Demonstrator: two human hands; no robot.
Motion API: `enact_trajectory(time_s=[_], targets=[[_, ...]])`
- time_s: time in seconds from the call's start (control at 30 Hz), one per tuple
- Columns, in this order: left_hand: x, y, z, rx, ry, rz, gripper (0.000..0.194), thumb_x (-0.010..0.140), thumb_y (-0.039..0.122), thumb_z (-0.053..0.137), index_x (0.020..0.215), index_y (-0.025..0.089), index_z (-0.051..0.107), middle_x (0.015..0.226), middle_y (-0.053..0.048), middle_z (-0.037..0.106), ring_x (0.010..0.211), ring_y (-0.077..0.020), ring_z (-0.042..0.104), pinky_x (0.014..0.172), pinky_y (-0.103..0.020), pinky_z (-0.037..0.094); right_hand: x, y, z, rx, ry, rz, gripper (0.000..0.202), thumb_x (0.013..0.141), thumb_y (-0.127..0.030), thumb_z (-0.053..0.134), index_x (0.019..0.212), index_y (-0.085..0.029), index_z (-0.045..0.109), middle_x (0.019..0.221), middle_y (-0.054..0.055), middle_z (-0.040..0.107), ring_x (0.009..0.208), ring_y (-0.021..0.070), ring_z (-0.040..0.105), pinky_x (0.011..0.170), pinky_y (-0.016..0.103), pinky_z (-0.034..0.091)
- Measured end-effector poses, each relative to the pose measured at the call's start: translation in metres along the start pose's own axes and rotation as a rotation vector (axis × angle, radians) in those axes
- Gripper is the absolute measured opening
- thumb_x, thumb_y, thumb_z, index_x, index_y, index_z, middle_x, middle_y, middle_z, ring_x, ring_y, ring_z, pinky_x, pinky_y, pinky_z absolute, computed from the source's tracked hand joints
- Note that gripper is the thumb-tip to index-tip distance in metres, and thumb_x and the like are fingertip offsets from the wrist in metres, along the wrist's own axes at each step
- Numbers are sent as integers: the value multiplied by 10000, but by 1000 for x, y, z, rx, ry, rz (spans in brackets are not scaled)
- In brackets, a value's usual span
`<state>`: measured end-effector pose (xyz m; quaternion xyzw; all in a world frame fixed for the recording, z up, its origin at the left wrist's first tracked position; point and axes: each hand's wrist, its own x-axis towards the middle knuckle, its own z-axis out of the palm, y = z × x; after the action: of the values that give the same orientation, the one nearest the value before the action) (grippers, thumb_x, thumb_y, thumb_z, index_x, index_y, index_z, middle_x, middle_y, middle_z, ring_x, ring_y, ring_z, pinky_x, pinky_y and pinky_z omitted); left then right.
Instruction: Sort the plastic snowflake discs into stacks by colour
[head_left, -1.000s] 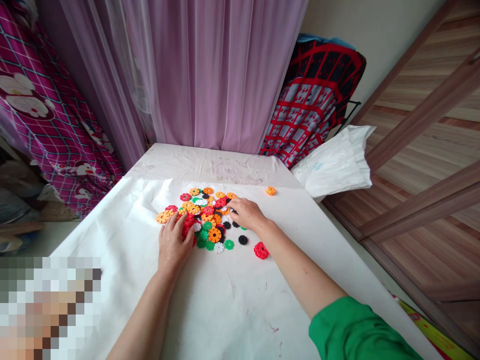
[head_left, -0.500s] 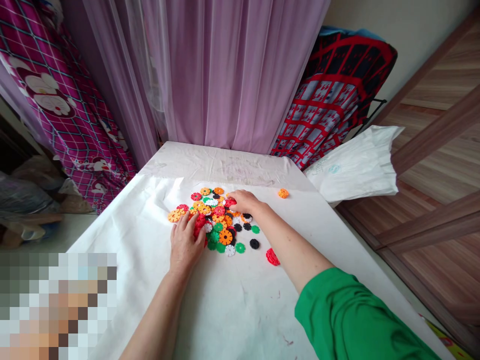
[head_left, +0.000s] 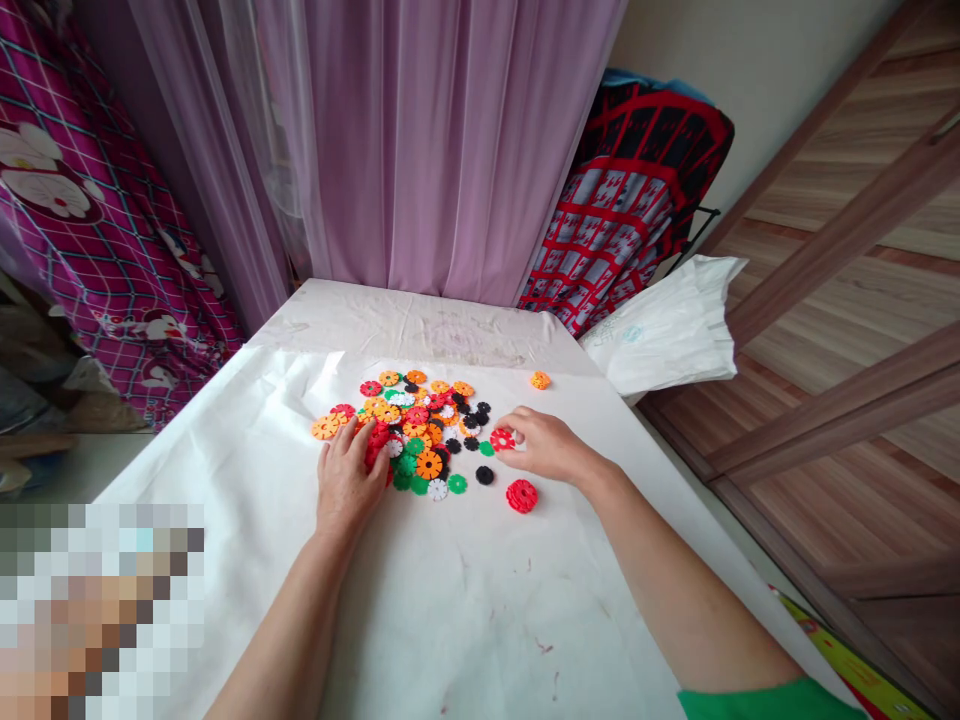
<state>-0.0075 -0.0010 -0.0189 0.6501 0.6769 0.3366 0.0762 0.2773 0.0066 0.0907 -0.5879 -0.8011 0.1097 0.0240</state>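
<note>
White cloth (head_left: pixel 465 600) lies beneath my palm-down left hand (head_left: pixel 351 478), fingers loosely spread; my right hand (head_left: pixel 541 442) pinches a red disc (head_left: pixel 502 440).

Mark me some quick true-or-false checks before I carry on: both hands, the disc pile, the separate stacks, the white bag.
1. The right hand pinches a red disc. True.
2. The left hand is well away from the disc pile. False: its fingers are at the pile's left side.
3. The red stack is nearer the camera than the orange stack. True.
4. The white bag is left of the pile. False: it is to the right.
</note>
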Motion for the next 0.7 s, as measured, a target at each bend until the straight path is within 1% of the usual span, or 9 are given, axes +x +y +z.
enact_trajectory(time_s=[0.1, 0.2, 0.37, 0.47, 0.53, 0.63, 0.7], targets=[[0, 0, 0, 12, -8, 16, 490, 911, 440, 423, 1295, 198, 610, 1464, -157, 515, 1343, -320, 477, 1127, -518, 341, -41, 9, 5, 6, -24, 69, 336, 796, -311, 650, 1125, -253, 680, 1101, 28, 654, 912, 170, 631, 821, 261, 434], [0, -1, 0, 13, 4, 26, 493, 910, 452, 416, 1290, 206, 610, 1462, -154, 517, 1339, -323, 479, 1115, -521, 354, -60, 15, 14, -6, -43, 92, 327, 807, -324, 647, 1128, -264, 677, 1095, 26, 654, 941, 179, 628, 819, 266, 428], [1, -2, 0, 16, 11, 46, 517, 906, 454, 403, 1282, 170, 618, 1450, -180, 518, 1326, -339, 485, 1097, -513, 377, -63, 17, 28, -28, -48, 67, 307, 818, -323, 630, 1116, -265, 674, 1098, 29, 649, 975, 182, 623, 818, 258, 422], [1, -3, 0, 19, 16, 49, 507, 906, 458, 407, 1285, 194, 615, 1445, -163, 526, 1315, -333, 494, 1091, -508, 388, -62, 18, 35, -22, -59, 46, 308, 825, -330, 612, 1116, -251, 672, 1096, 38, 649, 996, 189, 622, 834, 263, 425], [1, -3, 0, 25, 14, 55, 509, 909, 465, 404, 1290, 200, 612, 1445, -155, 528, 1315, -331, 496, 1089, -502, 393, -62, 18, 38, -4, -66, 35, 380, 812, -320, 614, 1184, -247, 646, 1147, 49, 643, 1039, 200, 616, 866, 271, 425], [1, -4, 0, 39, 2, 63, 534, 913, 477, 392, 1295, 175, 611, 1448, -170, 522, 1323, -334, 489, 1091, -497, 390, -62, 16, 43, 12, -73, 23, 530, 780, -297, 634, 1304, -245, 573, 1242, 70, 618, 1100, 220, 598, 915, 287, 418], [2, -4, 0, 46, 0, 62, 537, 914, 481, 388, 1291, 172, 613, 1450, -169, 520, 1325, -331, 490, 1097, -491, 385, -60, 13, 45, -2, -83, 7, 546, 773, -267, 637, 1314, -244, 563, 1231, 75, 622, 1095, 224, 596, 912, 290, 415]])
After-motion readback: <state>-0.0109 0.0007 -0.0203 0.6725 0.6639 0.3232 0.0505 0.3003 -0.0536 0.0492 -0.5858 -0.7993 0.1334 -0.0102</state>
